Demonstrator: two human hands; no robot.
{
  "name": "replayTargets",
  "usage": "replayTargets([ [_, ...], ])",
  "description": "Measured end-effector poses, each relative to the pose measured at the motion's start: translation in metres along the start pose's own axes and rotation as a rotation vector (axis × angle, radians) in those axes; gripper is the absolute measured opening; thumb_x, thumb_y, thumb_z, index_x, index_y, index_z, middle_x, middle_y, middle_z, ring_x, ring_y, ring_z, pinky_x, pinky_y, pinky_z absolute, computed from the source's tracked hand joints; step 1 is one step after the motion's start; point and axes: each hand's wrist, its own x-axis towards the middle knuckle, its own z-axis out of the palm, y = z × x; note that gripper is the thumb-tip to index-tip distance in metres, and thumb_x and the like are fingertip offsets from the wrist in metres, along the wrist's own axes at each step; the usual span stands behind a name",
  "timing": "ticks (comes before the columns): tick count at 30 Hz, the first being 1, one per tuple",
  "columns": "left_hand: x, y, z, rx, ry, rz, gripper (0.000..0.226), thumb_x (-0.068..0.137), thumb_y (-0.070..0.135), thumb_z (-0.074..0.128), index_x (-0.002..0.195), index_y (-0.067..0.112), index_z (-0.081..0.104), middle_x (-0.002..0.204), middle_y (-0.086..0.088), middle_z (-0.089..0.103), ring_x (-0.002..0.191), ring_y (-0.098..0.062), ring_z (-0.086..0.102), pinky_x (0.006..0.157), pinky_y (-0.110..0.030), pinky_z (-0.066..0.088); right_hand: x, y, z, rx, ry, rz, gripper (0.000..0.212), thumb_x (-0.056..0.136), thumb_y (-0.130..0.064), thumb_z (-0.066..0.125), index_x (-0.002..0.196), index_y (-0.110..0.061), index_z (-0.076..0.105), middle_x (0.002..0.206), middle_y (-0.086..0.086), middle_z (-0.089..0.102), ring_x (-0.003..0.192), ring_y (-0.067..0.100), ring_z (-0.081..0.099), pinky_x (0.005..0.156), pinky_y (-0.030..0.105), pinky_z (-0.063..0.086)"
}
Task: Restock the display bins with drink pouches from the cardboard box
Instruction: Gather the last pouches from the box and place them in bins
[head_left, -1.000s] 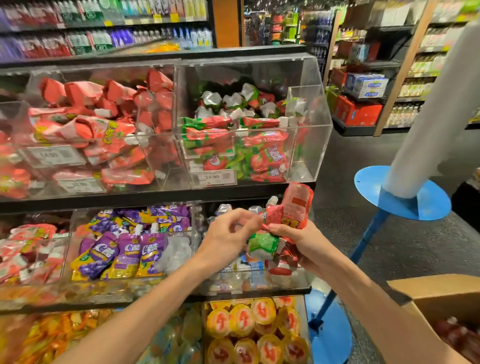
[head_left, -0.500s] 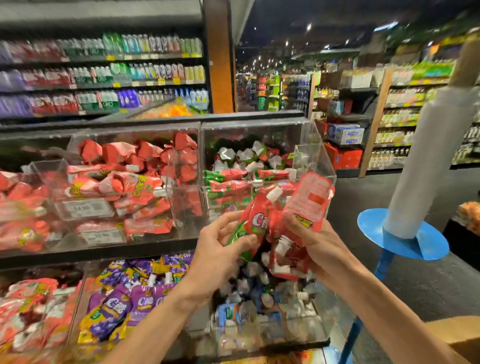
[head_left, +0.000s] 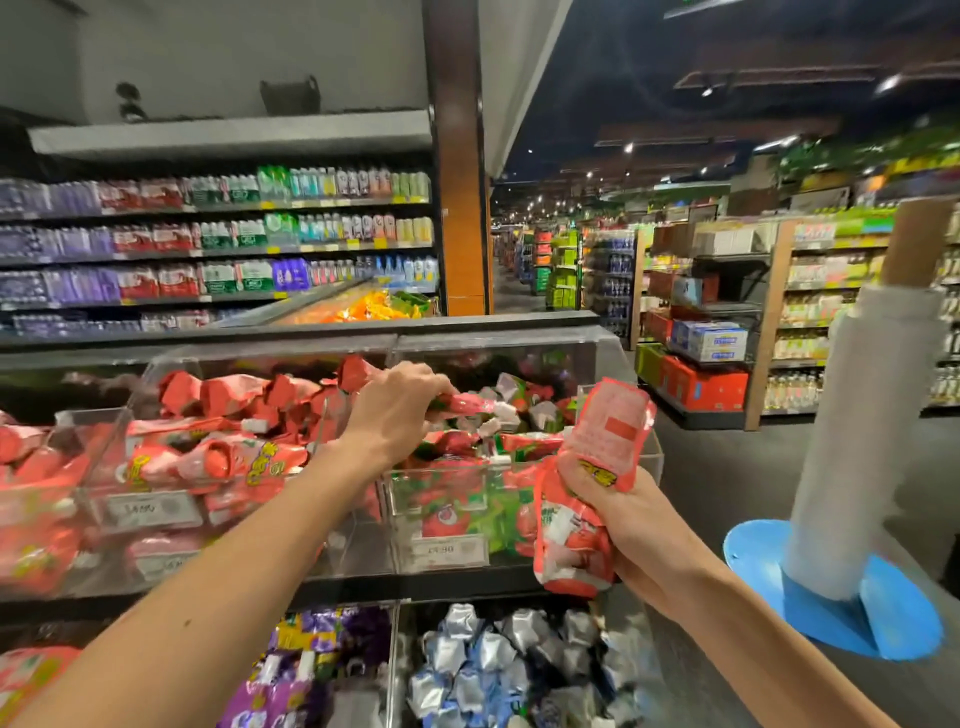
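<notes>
My left hand (head_left: 397, 410) reaches over the rim of the upper right clear bin (head_left: 655, 457) and pinches a red-and-green drink pouch (head_left: 467, 402) above the pile inside. In front of that bin's right corner, my right hand (head_left: 621, 512) grips a bunch of red pouches (head_left: 587, 493), one standing upright and the others hanging below my fist. The cardboard box is out of view.
A bin of red pouches (head_left: 218, 447) adjoins on the left. Below sit bins of purple pouches (head_left: 306, 670) and silver-blue pouches (head_left: 498, 660). A white pole on a blue base (head_left: 831, 608) stands at my right. Store shelves line the aisle beyond.
My left hand took one pouch from the bunch and carried it up into the upper right bin. My right hand stayed lower with the rest. The view tilted upward.
</notes>
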Motion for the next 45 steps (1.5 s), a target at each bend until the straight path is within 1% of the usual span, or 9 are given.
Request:
replayTargets([
  [8,0.003,-0.012,0.019,0.087,-0.259,0.034,0.024,0.088,0.014,0.053,0.107,0.015,0.068,0.101,-0.008,0.07,0.097,-0.03,0.064,0.083,-0.041,0.051,0.017,-0.002,0.007,0.011,-0.05,0.05,0.042,0.087,-0.034,0.066,0.12,-0.009,0.058,0.115,0.028,0.066,0.094,0.039,0.07,0.088,0.056,0.055],
  [13,-0.006,-0.013,0.011,0.01,-0.387,0.033,0.05,0.091,0.007,0.045,0.141,0.016,0.049,0.132,-0.012,0.059,0.123,-0.03,0.052,0.102,-0.044,0.043,0.014,-0.002,0.018,0.023,-0.047,0.058,0.041,0.089,-0.033,0.068,0.119,-0.008,0.058,0.113,0.024,0.068,0.101,0.044,0.064,0.097,0.071,0.041],
  [19,-0.045,-0.001,-0.027,-0.212,0.069,0.256,0.067,0.088,0.002,0.059,0.149,0.022,0.039,0.146,-0.007,0.047,0.132,-0.024,0.045,0.108,-0.039,0.043,0.0,0.002,0.041,0.026,-0.074,0.053,0.029,0.086,-0.031,0.069,0.105,-0.009,0.067,0.1,0.028,0.065,0.088,0.046,0.065,0.085,0.061,0.047],
  [23,-0.086,-0.003,-0.056,0.15,0.343,0.544,0.076,0.08,-0.005,0.053,0.149,0.025,0.04,0.15,-0.016,0.042,0.131,-0.032,0.044,0.101,-0.046,0.045,-0.004,0.015,0.072,0.008,-0.136,0.064,0.038,0.086,-0.026,0.067,0.114,-0.002,0.06,0.091,0.019,0.063,0.075,0.03,0.064,0.067,0.042,0.055],
  [28,-0.155,-0.04,-0.08,0.538,0.316,0.673,0.059,0.099,-0.001,0.031,0.149,0.03,0.032,0.156,-0.011,0.038,0.141,-0.033,0.038,0.11,-0.047,0.035,-0.014,0.036,0.135,-0.188,-0.392,0.087,0.011,0.096,-0.01,0.059,0.096,-0.013,0.07,0.088,0.015,0.071,0.075,0.023,0.068,0.071,0.037,0.054],
  [33,-0.232,-0.088,-0.116,0.588,0.15,0.589,0.041,0.095,0.012,0.044,0.133,0.018,0.058,0.144,-0.009,0.054,0.133,-0.032,0.05,0.105,-0.049,0.042,-0.035,0.052,0.216,-0.209,-0.797,0.22,0.017,0.096,0.001,0.054,0.092,-0.011,0.066,0.076,0.003,0.073,0.067,0.012,0.069,0.065,0.027,0.056],
  [38,-0.317,-0.124,-0.146,0.612,0.058,0.352,0.037,0.095,0.017,0.052,0.132,0.016,0.051,0.127,-0.008,0.065,0.115,-0.028,0.061,0.097,-0.044,0.046,-0.054,0.08,0.277,-0.11,-1.087,0.394,0.027,0.084,-0.034,0.063,0.098,-0.011,0.064,0.081,0.005,0.071,0.072,0.017,0.068,0.072,0.031,0.054],
  [43,-0.388,-0.15,-0.16,0.429,-0.042,-0.135,0.048,0.091,0.046,0.046,0.132,0.021,0.048,0.112,-0.004,0.069,0.096,-0.029,0.066,0.079,-0.043,0.051,-0.053,0.098,0.31,0.103,-1.135,0.585,0.047,0.085,-0.044,0.067,0.119,-0.01,0.068,0.11,0.01,0.072,0.097,0.021,0.07,0.103,0.044,0.045],
  [45,-0.41,-0.159,-0.154,0.19,-0.03,-0.387,0.044,0.093,0.056,0.045,0.128,0.028,0.052,0.108,0.001,0.068,0.095,-0.026,0.064,0.08,-0.044,0.051,-0.045,0.103,0.32,0.168,-1.116,0.606,0.029,0.091,-0.019,0.061,0.12,-0.016,0.064,0.101,0.009,0.072,0.089,0.025,0.071,0.084,0.04,0.054],
])
